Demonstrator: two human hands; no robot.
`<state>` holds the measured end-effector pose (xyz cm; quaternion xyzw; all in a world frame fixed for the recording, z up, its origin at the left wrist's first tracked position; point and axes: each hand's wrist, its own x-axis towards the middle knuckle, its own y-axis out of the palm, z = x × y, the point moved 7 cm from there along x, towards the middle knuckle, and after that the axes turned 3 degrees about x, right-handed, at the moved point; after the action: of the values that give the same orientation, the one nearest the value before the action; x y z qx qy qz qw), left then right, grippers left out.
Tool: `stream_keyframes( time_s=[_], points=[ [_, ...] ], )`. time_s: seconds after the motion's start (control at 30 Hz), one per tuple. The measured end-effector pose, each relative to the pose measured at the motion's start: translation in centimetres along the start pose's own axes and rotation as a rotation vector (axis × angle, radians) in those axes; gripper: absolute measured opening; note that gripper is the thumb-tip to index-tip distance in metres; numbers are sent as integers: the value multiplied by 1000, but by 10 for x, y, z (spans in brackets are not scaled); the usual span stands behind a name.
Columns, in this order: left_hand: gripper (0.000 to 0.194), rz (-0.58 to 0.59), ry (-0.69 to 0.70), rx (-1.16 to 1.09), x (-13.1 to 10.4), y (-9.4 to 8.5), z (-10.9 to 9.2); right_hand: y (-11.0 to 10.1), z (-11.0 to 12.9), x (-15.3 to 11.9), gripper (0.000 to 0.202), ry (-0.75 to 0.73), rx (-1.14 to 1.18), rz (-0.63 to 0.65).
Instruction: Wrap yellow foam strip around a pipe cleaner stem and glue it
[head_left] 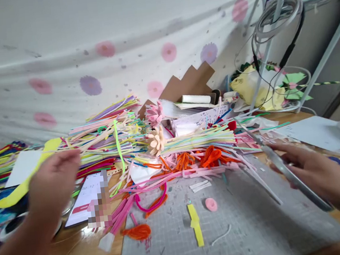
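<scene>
My right hand [307, 165] is wrapped round what looks like a silver utility knife [295, 180], its thin end pointing up and to the left above the grey cutting mat [248, 225]. On the left, my left hand [53, 179] is raised and blurred, its fingers drawn together; what they hold, if anything, is unclear. A long yellow strip [48, 151] passes behind that hand. Lying on the mat are a short yellow strip with a crosspiece [196, 227], a pink coil [211, 204], a bent white strand [222, 235] and an orange pipe-cleaner loop [139, 231].
Bundles of pipe cleaners [202, 140] line the back, with a cream flower [156, 140] and a pink flower [154, 113] among them. A phone [86, 198] rests at left. White paper [314, 131] and a metal rack post [268, 50] with coiled cable stand at right.
</scene>
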<state>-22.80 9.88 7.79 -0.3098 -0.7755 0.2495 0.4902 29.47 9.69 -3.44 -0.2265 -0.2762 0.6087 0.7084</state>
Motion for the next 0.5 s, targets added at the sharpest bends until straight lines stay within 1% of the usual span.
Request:
stream_keyframes(
  time_s=[0.07,0.13,0.17,0.2,0.27,0.3,0.37,0.43,0.5],
  points=[
    [16,138,136,-67,-41,29,-32,-14,-14,12,50,23,-95,-63],
    [12,248,293,-157,-83,51,-71,-23,-20,23,46,17,-215,-84],
    [14,340,421,-220,-104,62,-94,-26,-17,31,46,-14,-287,-80],
    [17,427,513,-268,-122,70,-113,-27,-11,39,47,-56,-356,-69],
    [21,573,633,-345,-150,81,-142,-27,7,60,49,-155,-482,-48],
    [23,621,667,-377,-159,84,-152,-26,18,72,50,-189,-522,-47],
    [24,693,672,-397,-168,90,-162,-19,39,97,50,-249,-578,-27],
    [28,771,648,-381,-173,97,-166,-5,59,122,51,-309,-636,11],
    [37,869,647,-361,-179,104,-169,13,72,144,45,-355,-690,62]
  ],
)
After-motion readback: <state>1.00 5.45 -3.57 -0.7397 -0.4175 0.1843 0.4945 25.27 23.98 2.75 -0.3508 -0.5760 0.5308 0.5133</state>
